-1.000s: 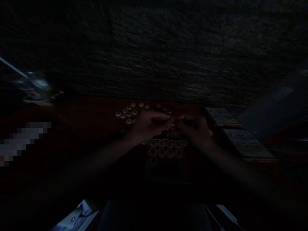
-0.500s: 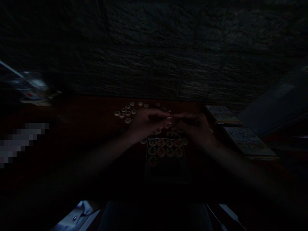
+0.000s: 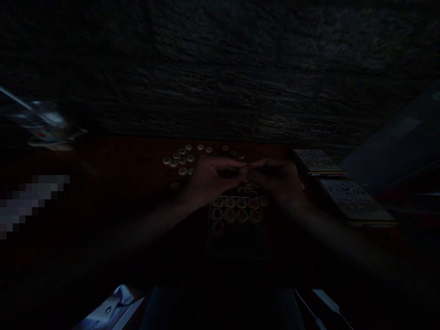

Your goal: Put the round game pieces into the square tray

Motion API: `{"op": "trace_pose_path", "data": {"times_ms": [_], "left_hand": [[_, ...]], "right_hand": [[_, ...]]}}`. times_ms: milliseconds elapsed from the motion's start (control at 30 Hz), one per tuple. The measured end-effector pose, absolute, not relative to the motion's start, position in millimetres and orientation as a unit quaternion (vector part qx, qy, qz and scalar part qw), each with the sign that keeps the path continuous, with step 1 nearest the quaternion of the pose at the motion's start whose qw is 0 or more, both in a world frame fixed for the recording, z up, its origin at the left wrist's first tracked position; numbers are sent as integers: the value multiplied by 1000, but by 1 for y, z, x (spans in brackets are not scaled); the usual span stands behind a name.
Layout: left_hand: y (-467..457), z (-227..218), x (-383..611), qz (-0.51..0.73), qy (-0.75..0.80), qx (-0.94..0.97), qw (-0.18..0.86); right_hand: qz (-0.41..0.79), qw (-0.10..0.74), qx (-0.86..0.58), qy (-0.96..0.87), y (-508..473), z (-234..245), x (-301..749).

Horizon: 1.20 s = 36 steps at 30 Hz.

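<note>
My left hand (image 3: 213, 178) and my right hand (image 3: 278, 181) meet above the table, thumbs and fingertips pinched together. A Chinese chess piece is between them, now almost wholly covered by the fingers. Just below the hands lies a small open box (image 3: 237, 243) with round chess pieces in rows, some marked red and some black. One black-marked piece (image 3: 217, 228) sits alone at the left of the third row. Behind my left hand, several loose pieces (image 3: 182, 159) are spread on the table. A few more (image 3: 242, 189) lie between the hands and the box, partly hidden.
Two flat boxes with brush-style writing, a far one (image 3: 318, 161) and a nearer one (image 3: 355, 200), lie at the right. At the far left stands a blurred clear container (image 3: 50, 121) with a straw-like stick. A rough stone wall (image 3: 220, 91) rises behind the dark table. The scene is very dim.
The fingers have closed further around the piece, so its red marking no longer shows. My right hand has shifted slightly left and up. The pieces in the box are unchanged.
</note>
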<state>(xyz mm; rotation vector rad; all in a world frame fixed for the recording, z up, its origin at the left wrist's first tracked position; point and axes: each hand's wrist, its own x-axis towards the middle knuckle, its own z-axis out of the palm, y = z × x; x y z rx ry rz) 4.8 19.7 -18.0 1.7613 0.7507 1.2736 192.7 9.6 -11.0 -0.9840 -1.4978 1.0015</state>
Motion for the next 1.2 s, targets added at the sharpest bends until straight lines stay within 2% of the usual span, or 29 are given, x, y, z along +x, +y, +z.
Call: {"op": "trace_pose_path", "data": {"times_ms": [367, 767, 1000, 1200], "left_hand": [[18, -15, 3, 504, 308, 672, 446], [16, -8, 2, 514, 341, 604, 505], [18, -9, 0, 505, 334, 644, 468], [18, -13, 2, 498, 300, 655, 482]], "right_hand": [[444, 519, -425, -594, 8, -6, 192], [437, 499, -388, -639, 5, -5, 197], [442, 506, -399, -624, 2, -3, 193], [436, 525, -406, -608, 5, -7, 192]]}}
